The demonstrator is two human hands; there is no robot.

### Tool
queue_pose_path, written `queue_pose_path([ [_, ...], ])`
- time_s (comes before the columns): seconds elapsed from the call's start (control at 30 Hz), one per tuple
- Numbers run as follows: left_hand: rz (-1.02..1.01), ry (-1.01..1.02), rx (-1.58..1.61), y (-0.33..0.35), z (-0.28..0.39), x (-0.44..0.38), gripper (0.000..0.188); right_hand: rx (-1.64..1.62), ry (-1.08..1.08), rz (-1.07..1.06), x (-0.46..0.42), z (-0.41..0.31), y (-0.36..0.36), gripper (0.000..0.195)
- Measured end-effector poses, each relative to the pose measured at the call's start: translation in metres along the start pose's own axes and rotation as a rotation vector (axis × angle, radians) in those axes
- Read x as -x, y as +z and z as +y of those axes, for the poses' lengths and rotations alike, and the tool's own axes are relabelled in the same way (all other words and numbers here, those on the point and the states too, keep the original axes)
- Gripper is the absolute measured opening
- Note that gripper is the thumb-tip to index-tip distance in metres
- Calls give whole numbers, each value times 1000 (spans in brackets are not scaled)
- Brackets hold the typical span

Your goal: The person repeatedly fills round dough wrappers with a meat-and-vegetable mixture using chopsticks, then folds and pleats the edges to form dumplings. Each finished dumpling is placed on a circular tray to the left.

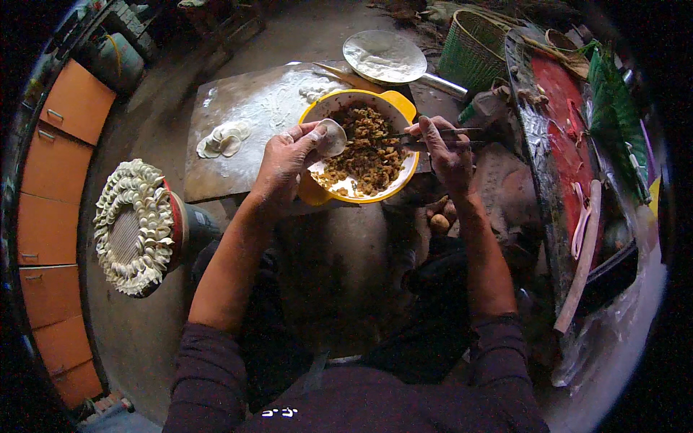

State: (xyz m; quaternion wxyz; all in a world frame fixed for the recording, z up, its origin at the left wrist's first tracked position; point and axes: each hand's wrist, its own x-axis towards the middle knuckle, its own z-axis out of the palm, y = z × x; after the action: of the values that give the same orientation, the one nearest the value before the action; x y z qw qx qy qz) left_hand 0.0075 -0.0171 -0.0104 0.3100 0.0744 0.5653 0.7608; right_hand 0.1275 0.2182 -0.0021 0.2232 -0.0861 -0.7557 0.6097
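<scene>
A round dough wrapper (331, 139) is pinched between the thumb and fingers of my left hand (289, 154), over the left rim of a yellow bowl (414, 162). Chopped filling (365, 146) covers much of the bowl's white inside. My right hand (446, 154) grips a pair of chopsticks (417, 142) at the bowl's right side, their tips down by the filling. Left of the bowl, a small pile of wrappers (224, 139) lies on a floured board (216, 176). Small dough pieces (319, 91) sit behind the bowl.
Many folded dumplings (116, 189) ring a round tray (123, 235) at the left. Behind the bowl stands a pan of flour (384, 57) beside a tapered wooden stick (346, 76). A green woven basket (471, 48) and a cluttered red surface (563, 140) are at right. Orange cabinets (54, 173) line the far left.
</scene>
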Motion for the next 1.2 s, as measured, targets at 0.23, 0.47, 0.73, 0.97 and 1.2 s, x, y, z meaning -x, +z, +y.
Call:
queue_pose_path([
  [0.23,45,-29,48,-4,-3,-3,31,-183,213,108,-5,11,-6,31],
  [0.47,-2,-68,39,-1,-8,-6,37,-453,218,106,-2,10,-15,36],
  [0.73,-248,-204,308,13,-11,-1,47,-589,295,56,3,5,-5,40],
  [0.97,-202,-188,313,8,-10,-4,49,-499,239,27,5,-1,-12,39],
  [1.2,-145,-128,251,3,-7,-5,51,-586,191,56,2,-3,-16,39],
])
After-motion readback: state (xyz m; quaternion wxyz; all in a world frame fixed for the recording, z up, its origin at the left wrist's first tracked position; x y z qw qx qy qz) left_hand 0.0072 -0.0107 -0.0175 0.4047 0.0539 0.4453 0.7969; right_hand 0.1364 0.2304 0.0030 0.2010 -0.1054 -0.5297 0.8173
